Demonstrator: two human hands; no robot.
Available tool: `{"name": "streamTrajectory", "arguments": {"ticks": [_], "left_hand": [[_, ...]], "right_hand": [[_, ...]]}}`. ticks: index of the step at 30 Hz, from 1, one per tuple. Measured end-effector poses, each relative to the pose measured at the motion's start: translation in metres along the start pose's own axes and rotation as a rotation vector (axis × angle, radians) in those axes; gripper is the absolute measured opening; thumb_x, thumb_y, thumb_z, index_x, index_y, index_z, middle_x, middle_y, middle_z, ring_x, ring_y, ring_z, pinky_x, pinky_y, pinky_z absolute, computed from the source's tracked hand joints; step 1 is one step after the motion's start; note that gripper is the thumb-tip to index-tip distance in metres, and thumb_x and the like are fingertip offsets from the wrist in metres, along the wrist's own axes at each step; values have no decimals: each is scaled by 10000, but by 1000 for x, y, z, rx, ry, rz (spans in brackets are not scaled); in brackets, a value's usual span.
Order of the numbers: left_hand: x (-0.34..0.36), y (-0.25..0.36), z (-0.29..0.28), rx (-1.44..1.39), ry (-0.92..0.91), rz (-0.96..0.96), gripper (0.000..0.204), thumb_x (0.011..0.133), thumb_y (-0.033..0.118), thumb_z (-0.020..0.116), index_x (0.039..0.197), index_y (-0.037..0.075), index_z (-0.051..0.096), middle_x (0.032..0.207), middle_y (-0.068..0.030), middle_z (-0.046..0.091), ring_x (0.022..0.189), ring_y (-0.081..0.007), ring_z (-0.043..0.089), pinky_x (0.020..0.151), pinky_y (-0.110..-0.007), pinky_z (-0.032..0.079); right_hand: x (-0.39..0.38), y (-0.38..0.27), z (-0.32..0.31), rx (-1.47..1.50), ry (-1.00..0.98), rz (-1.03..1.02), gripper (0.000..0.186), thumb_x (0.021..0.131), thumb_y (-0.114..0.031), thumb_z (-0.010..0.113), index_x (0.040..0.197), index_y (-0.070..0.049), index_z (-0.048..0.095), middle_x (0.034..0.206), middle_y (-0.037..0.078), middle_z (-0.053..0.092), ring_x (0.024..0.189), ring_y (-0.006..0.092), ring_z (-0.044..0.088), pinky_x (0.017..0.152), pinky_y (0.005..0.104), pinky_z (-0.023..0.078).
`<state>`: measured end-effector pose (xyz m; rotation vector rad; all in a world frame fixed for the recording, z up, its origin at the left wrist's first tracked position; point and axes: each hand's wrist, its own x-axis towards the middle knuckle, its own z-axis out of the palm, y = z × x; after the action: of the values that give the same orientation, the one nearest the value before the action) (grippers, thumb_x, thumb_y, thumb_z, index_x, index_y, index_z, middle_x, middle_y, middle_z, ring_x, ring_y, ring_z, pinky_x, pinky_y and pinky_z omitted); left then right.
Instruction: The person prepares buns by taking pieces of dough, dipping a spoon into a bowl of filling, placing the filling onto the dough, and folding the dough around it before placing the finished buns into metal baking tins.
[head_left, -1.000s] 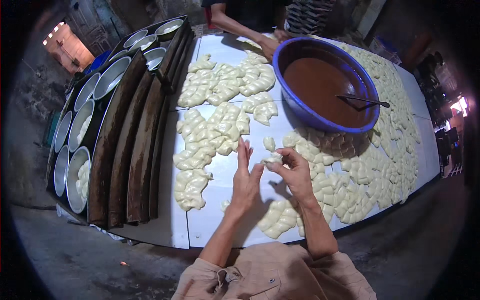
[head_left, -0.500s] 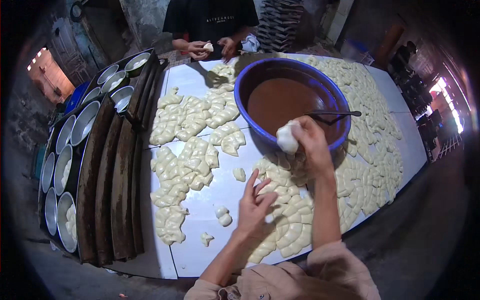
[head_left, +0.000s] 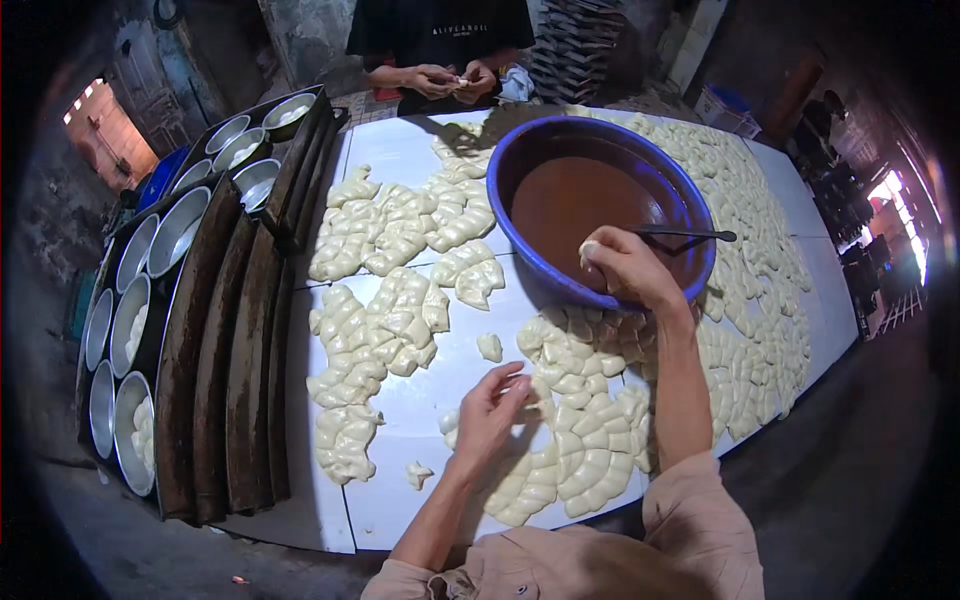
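Note:
My right hand [head_left: 632, 270] is closed over the near side of a blue basin [head_left: 504, 240] of brown filling. Between its fingers shows a bit of white dough [head_left: 588, 256], the rest hidden by the hand. My left hand [head_left: 490, 410] hovers over the white table, fingers loosely curled and apart, with nothing visible in it. Shaped dough pieces [head_left: 590, 445] lie packed together beside it. A small loose lump [head_left: 489, 347] lies just beyond its fingertips, and a scrap of dough [head_left: 418, 475] is to its left.
A dark-handled utensil [head_left: 690, 233] leans in the basin. More dough pieces [head_left: 400, 230] cover the table's left and right. Metal bowls [head_left: 130, 430] stand in dark racks along the left edge. Across the table, a person's hands [head_left: 452, 82] work a small piece of dough.
The dough lump in my right hand, mostly showing before, is now largely enclosed by the fingers. My left hand's fingers have drawn closer together. The other person's hands have come together.

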<state>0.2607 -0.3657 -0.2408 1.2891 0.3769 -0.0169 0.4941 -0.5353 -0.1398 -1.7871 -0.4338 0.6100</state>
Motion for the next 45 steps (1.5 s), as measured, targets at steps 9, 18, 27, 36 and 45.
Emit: {"name": "streamTrajectory", "arguments": {"ticks": [9, 18, 27, 36, 45], "left_hand": [[16, 22, 23, -692, -141, -82, 518, 1073, 409, 409, 1360, -11, 506, 1301, -147, 609, 1193, -231, 597, 997, -390, 501], [-13, 1, -46, -645, 353, -14, 253, 1001, 218, 626, 1157, 21, 652, 924, -27, 705, 717, -56, 623, 607, -195, 491], [-28, 6, -53, -203, 488, 237, 350, 925, 179, 734, 1222, 0, 680, 966, -60, 727, 643, -35, 564, 487, -188, 405], [-28, 44, -99, -234, 188, -49, 314, 928, 205, 725, 1180, 20, 691, 990, -50, 725, 849, -112, 689, 654, -250, 573], [-43, 24, -79, -241, 245, 257, 240, 965, 126, 661, 1175, 11, 683, 983, -44, 716, 833, -87, 681, 685, -233, 591]], "right_hand": [[-45, 30, 114, 771, 54, -12, 119, 984, -155, 610, 1064, -72, 583, 914, 47, 667, 755, 103, 664, 649, 254, 568], [-78, 50, 185, 277, -14, -87, 498, 840, 10, 669, 1309, -23, 502, 1240, 115, 601, 1134, 185, 605, 976, 351, 497], [-81, 45, 232, -288, 272, -458, 182, 901, -63, 703, 1065, 11, 726, 951, 51, 672, 827, 144, 633, 701, 281, 511], [-84, 33, 215, 284, -154, -97, 260, 916, -52, 673, 1168, 5, 699, 1027, 57, 693, 841, 91, 614, 728, 237, 484], [-75, 50, 242, 319, 107, -406, 159, 899, -61, 704, 1048, -21, 667, 1055, 63, 619, 897, 147, 581, 805, 287, 488]]}}
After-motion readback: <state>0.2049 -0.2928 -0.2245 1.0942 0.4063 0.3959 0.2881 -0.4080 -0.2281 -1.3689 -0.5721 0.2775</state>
